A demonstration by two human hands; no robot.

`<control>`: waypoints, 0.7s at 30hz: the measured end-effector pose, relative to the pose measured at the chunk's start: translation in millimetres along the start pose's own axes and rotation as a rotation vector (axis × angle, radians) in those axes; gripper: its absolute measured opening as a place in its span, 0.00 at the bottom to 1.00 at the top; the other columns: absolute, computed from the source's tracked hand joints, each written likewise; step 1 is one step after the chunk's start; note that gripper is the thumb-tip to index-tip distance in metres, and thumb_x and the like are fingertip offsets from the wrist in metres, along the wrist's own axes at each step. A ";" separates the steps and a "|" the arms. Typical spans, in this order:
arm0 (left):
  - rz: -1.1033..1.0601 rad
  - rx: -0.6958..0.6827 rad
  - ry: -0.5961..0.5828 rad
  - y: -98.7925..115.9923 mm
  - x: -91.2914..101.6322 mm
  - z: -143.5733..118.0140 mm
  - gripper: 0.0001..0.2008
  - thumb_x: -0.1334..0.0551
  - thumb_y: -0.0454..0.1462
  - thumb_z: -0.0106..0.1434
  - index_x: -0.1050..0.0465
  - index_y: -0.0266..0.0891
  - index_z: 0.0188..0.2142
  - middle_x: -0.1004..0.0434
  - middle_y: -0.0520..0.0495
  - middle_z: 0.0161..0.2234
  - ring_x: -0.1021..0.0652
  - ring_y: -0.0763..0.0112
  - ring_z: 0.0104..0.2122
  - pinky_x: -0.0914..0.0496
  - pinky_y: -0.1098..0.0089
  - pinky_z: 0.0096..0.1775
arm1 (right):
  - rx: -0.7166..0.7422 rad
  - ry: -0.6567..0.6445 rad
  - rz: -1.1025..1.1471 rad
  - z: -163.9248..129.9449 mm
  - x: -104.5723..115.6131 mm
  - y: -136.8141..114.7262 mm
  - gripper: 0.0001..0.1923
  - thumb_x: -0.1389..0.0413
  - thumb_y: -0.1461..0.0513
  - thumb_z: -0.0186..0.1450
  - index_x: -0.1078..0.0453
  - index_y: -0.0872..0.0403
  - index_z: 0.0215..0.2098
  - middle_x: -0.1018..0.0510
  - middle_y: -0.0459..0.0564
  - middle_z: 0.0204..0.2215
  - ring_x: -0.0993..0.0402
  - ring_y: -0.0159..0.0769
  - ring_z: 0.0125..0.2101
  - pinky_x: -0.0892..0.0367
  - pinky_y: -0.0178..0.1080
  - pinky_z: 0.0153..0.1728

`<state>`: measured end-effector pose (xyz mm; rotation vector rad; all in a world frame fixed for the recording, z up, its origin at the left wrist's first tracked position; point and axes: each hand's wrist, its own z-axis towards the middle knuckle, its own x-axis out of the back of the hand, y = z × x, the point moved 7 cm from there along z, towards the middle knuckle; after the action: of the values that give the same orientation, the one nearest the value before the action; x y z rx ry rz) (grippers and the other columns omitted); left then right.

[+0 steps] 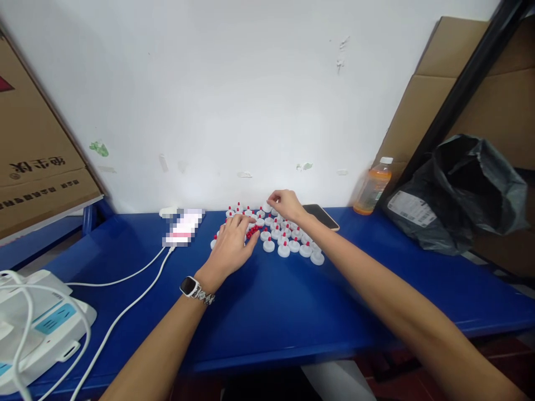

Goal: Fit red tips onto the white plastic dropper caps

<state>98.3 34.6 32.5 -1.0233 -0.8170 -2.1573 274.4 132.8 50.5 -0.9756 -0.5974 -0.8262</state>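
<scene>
White caps (283, 250), most with an upright red tip: one cluster, around and between the two hands, toward the wall side of the table.

Right hand (286, 205): thumb and forefinger drawn together beside a pale cap at the cluster's back edge; whether they grip it, cannot tell.

Left hand (232, 242): palm down, fingers bent and thumb apart, over the caps at the cluster's left; fingertips partly hidden, hold cannot be told.

Red pieces (252, 231): small loose heap, just beside the left thumb.

Risks, as judged: caps stand close, so a dragging wrist or forearm could knock neighbours over; the red heap could scatter under a sweep of the left thumb.

Dark phone (321, 216): flat, behind the right forearm, limiting room on that side.

Blurred-out device (184, 227): left of the cluster, white cable (140, 301) running toward the power strip (50, 323); a snagging left arm could pull it.

Bottle (373, 186), orange liquid: upright by the wall.

Black plastic bag (422, 195): right end, blue table (292, 317).
</scene>
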 end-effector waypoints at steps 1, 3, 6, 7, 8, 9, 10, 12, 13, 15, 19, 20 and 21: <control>0.006 0.012 0.022 -0.3 2.8 -0.1 0.17 0.49 0.45 0.72 0.35 0.44 0.56 0.30 0.42 0.53 0.31 0.54 0.54 0.34 0.52 0.51 | 0.024 0.055 0.075 -7.0 8.3 -10.8 0.07 0.43 0.62 0.64 0.22 0.56 0.35 0.18 0.50 0.33 0.26 0.34 0.33 0.35 0.34 0.36; 0.010 0.034 0.067 -0.7 7.3 0.0 0.21 0.49 0.45 0.71 0.40 0.42 0.60 0.32 0.40 0.56 0.32 0.53 0.55 0.34 0.52 0.52 | 0.089 0.075 0.232 -23.7 17.0 -35.1 0.07 0.42 0.60 0.63 0.23 0.55 0.34 0.19 0.48 0.30 0.26 0.33 0.32 0.35 0.34 0.36; 0.026 0.048 0.051 -1.6 6.7 0.2 0.21 0.50 0.46 0.72 0.40 0.40 0.60 0.31 0.39 0.55 0.31 0.52 0.55 0.34 0.53 0.51 | 0.139 -0.041 0.442 -47.6 11.9 -64.5 0.10 0.42 0.57 0.64 0.24 0.55 0.33 0.19 0.47 0.29 0.27 0.33 0.30 0.35 0.34 0.34; 0.036 0.047 0.023 -2.6 4.9 0.1 0.20 0.51 0.45 0.73 0.39 0.40 0.59 0.29 0.39 0.54 0.30 0.53 0.54 0.34 0.53 0.51 | 0.137 -0.071 0.478 -53.9 8.4 -69.4 0.12 0.44 0.56 0.65 0.24 0.55 0.34 0.19 0.47 0.29 0.27 0.33 0.30 0.35 0.35 0.34; 0.047 0.047 -0.005 -4.2 3.1 -0.3 0.19 0.52 0.45 0.73 0.37 0.39 0.57 0.28 0.39 0.53 0.30 0.53 0.52 0.34 0.53 0.50 | 0.127 -0.084 0.487 -59.0 5.0 -71.3 0.13 0.45 0.55 0.67 0.25 0.55 0.36 0.19 0.48 0.30 0.27 0.33 0.31 0.36 0.35 0.34; 0.057 0.048 -0.028 -6.3 1.6 -0.8 0.18 0.53 0.44 0.73 0.36 0.39 0.56 0.28 0.40 0.52 0.29 0.53 0.51 0.34 0.53 0.50 | 0.116 -0.082 0.459 -63.1 2.3 -70.6 0.13 0.46 0.55 0.67 0.25 0.55 0.39 0.19 0.48 0.31 0.27 0.34 0.32 0.36 0.35 0.35; 0.066 0.052 -0.040 -8.9 0.9 -1.4 0.18 0.53 0.44 0.73 0.35 0.39 0.55 0.27 0.40 0.51 0.29 0.54 0.51 0.34 0.53 0.49 | 0.113 -0.070 0.390 -66.3 0.2 -68.4 0.13 0.47 0.55 0.68 0.26 0.55 0.42 0.20 0.49 0.33 0.27 0.35 0.34 0.37 0.36 0.36; 0.083 0.065 -0.033 -14.4 1.8 -2.4 0.18 0.53 0.43 0.73 0.35 0.38 0.54 0.27 0.40 0.52 0.29 0.54 0.50 0.34 0.53 0.49 | 0.151 -0.066 0.154 -71.2 -3.9 -63.0 0.13 0.44 0.56 0.66 0.26 0.53 0.45 0.21 0.50 0.38 0.29 0.39 0.40 0.39 0.40 0.42; 0.090 0.069 -0.026 -16.5 2.5 -2.8 0.18 0.53 0.44 0.73 0.35 0.38 0.54 0.27 0.39 0.52 0.29 0.54 0.51 0.34 0.53 0.49 | 0.185 -0.089 0.018 -73.4 -6.9 -60.2 0.11 0.43 0.57 0.65 0.26 0.52 0.44 0.21 0.51 0.39 0.30 0.41 0.43 0.41 0.42 0.44; 0.097 0.075 -0.020 -18.7 3.3 -3.2 0.18 0.53 0.44 0.73 0.35 0.37 0.54 0.27 0.39 0.51 0.29 0.53 0.50 0.34 0.53 0.49 | 0.233 -0.162 -0.199 -76.5 -12.9 -52.6 0.07 0.43 0.60 0.63 0.24 0.51 0.38 0.22 0.51 0.39 0.33 0.44 0.45 0.46 0.45 0.46; 0.073 0.070 -0.038 -14.8 2.4 -3.4 0.18 0.52 0.44 0.73 0.34 0.38 0.54 0.27 0.40 0.52 0.29 0.53 0.51 0.34 0.53 0.50 | 0.151 -0.229 -0.336 -73.6 -13.6 -33.5 0.06 0.43 0.64 0.60 0.24 0.51 0.32 0.23 0.52 0.36 0.34 0.45 0.43 0.49 0.46 0.46; 0.068 0.067 -0.041 -13.0 2.0 -3.5 0.18 0.52 0.44 0.73 0.34 0.39 0.54 0.28 0.40 0.52 0.29 0.53 0.52 0.34 0.53 0.50 | 0.124 -0.223 -0.342 -71.4 -13.1 -30.8 0.06 0.43 0.63 0.59 0.23 0.51 0.32 0.23 0.52 0.36 0.34 0.46 0.43 0.49 0.47 0.46; 0.065 0.065 -0.044 -11.4 1.3 -3.6 0.18 0.53 0.44 0.73 0.34 0.39 0.54 0.27 0.40 0.52 0.29 0.53 0.52 0.34 0.53 0.50 | 0.106 -0.210 -0.349 -69.1 -13.0 -29.4 0.06 0.43 0.62 0.59 0.23 0.51 0.32 0.23 0.53 0.36 0.34 0.46 0.44 0.49 0.47 0.47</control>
<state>87.7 38.7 28.7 -1.0532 -0.8571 -2.0468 248.2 66.5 23.7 -0.8789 -1.0025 -0.9953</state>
